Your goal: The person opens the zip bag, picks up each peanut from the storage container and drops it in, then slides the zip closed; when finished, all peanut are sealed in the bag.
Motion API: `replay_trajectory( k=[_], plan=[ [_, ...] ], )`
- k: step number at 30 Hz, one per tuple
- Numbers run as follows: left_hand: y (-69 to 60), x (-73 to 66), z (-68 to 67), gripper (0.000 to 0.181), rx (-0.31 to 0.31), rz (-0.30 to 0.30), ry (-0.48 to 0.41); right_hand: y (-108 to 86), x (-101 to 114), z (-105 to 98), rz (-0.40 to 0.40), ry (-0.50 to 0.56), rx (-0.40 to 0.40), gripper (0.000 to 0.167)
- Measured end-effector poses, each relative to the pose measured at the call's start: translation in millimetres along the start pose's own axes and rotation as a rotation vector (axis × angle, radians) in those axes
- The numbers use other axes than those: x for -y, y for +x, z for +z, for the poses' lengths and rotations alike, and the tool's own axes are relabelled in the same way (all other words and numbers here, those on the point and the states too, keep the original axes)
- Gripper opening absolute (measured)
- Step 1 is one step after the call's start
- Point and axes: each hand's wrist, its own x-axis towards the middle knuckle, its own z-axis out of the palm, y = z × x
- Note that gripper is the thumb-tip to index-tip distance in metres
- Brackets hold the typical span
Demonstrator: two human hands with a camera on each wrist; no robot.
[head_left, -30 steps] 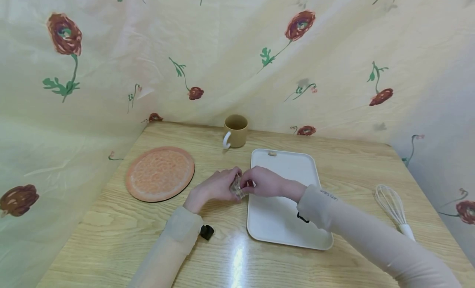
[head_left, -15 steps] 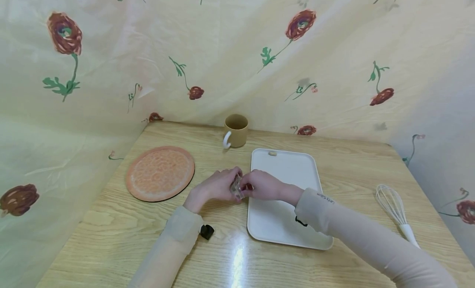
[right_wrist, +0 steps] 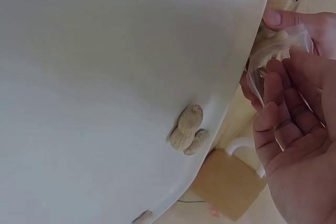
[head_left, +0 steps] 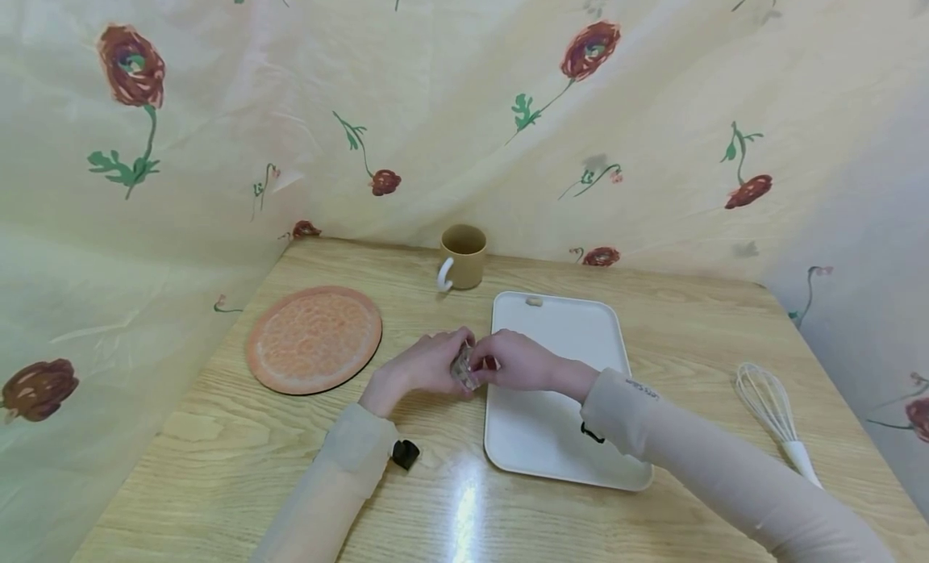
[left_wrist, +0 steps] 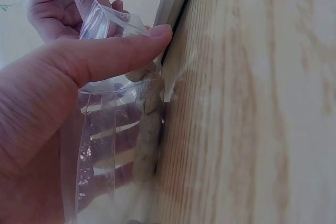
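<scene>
My left hand (head_left: 428,361) holds a clear plastic zip bag (left_wrist: 105,124) by the tray's left edge, its thumb lying across the bag. Inside, a row of peanuts (left_wrist: 149,129) shows through the film. Beside the bag's mouth is my right hand (head_left: 517,358), with curled fingers (right_wrist: 273,87) right at the opening; whether the tips pinch the film or a peanut is hidden. On the white tray (head_left: 551,442), the right wrist view shows two peanuts (right_wrist: 186,129) lying together near the rim. Another peanut (head_left: 534,302) sits at the tray's far left corner in the head view.
Behind the tray stands a tan mug (head_left: 464,260) with a white handle. An orange round mat (head_left: 315,341) lies on the left of the wooden table (head_left: 239,466). To the right is a white whisk (head_left: 772,410). A flowered cloth (head_left: 450,103) hangs behind.
The right hand has dipped slightly at the bag's mouth since the first frame, and its forearm has shifted a little. The left hand stays in place with the bag.
</scene>
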Motion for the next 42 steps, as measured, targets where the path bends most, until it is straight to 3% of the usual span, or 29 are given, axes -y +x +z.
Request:
replay_trajectory(
  k=[6,20,33,42],
  plan=[
    [0.7,0.7,-0.1,0.070,0.010,-0.006,-0.009,-2.9,-4,-7,-0.032,0.000,-0.019,0.006],
    [0.6,2.1,0.2,0.081,0.032,-0.054,-0.004,-8.0,-27,-41,0.012,-0.030,-0.141,0.004],
    [-1.1,1.4,-0.5,0.080,0.031,-0.057,-0.033,-14.9,-71,-82,0.247,0.010,-0.224,0.012],
    [-1.3,1.7,-0.8,0.078,0.031,-0.047,-0.027,-14.3,-102,-79,0.383,-0.027,-0.264,0.011]
  ],
)
